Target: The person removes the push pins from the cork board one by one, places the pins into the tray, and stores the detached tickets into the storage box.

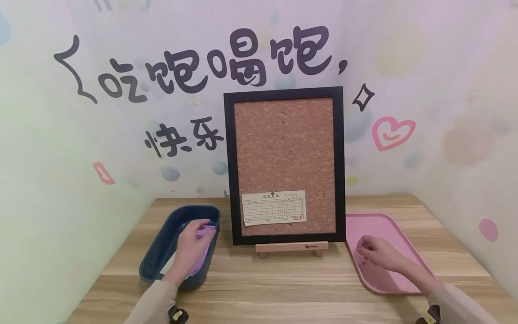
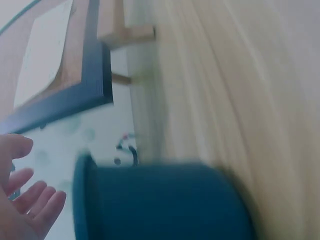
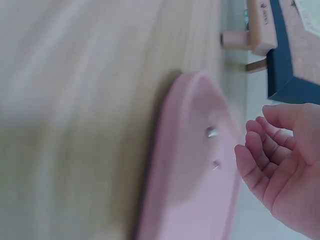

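Observation:
My left hand point(image 1: 191, 243) is over the dark blue basin point(image 1: 147, 258), thumb and fingers apart with nothing between them in the left wrist view. Beneath it in the basin lie a purple printed slip point(image 1: 201, 261) and a whitish paper point(image 1: 167, 264), partly hidden by the hand and arm. My right hand point(image 1: 380, 253) hovers above the pink tray point(image 1: 404, 245), its fingers loosely bent and holding nothing. Small shiny pieces point(image 3: 212, 132), too blurred to name, lie in that tray. A printed receipt form point(image 1: 273, 209) hangs low on the cork board point(image 1: 285, 148), with a small dark pin point(image 1: 272, 193) at its top edge.
The black-framed board leans upright on a small wooden easel point(image 1: 291, 247), between basin and tray. Behind the wooden table point(image 1: 275, 292) rises a wall point(image 1: 182, 27) with large painted characters. Side walls close off both sides.

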A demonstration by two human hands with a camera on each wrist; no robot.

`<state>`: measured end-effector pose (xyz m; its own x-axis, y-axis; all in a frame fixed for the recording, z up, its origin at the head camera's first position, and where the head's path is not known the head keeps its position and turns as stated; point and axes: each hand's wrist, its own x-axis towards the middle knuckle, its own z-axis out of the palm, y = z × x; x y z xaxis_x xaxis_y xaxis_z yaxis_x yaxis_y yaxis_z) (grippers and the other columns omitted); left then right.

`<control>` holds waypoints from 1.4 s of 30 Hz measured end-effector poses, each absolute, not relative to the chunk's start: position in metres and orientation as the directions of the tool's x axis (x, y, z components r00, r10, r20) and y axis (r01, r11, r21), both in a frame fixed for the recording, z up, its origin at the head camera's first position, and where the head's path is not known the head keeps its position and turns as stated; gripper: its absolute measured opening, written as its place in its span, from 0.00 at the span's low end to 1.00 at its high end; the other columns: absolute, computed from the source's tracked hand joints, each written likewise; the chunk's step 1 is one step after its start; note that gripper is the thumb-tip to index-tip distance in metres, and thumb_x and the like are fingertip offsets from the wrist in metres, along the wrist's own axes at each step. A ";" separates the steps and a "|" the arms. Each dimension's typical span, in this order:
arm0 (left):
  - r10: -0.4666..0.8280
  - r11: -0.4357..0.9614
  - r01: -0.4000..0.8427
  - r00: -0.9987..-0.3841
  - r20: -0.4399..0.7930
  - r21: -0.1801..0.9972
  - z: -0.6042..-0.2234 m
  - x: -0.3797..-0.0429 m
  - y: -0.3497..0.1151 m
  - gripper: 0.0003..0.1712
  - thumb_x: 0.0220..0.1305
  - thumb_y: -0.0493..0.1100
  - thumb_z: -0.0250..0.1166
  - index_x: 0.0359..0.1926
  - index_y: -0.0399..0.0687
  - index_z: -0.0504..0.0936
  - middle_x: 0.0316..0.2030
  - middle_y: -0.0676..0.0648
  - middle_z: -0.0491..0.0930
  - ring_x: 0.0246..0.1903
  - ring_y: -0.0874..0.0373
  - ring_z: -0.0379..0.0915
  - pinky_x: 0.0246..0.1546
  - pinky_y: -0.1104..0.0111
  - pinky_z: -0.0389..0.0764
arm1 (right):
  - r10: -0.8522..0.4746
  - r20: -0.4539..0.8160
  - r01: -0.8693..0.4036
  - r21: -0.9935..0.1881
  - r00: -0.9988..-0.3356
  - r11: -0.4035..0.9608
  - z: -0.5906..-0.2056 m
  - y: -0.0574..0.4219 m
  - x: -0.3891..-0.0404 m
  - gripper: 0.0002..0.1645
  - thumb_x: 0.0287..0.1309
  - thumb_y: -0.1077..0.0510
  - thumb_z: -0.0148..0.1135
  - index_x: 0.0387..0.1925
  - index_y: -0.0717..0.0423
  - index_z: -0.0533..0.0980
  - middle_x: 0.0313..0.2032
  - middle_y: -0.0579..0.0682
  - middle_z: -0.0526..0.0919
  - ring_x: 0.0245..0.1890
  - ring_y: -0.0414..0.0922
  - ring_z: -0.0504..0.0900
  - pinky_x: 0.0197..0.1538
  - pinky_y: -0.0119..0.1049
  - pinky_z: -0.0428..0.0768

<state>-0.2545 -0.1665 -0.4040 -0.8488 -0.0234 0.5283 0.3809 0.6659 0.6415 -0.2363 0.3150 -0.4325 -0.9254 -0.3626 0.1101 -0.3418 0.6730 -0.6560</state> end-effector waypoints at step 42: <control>-0.141 0.566 0.468 -0.756 0.639 0.678 -0.431 -0.288 -0.085 0.37 0.50 0.39 0.69 0.60 0.40 0.63 0.47 0.40 0.71 0.43 0.48 0.71 0.37 0.57 0.75 | -0.423 0.319 -0.527 -0.598 -0.848 0.604 -0.351 0.154 -0.291 0.02 0.58 0.59 0.57 0.32 0.55 0.74 0.23 0.44 0.75 0.21 0.38 0.68 0.23 0.29 0.69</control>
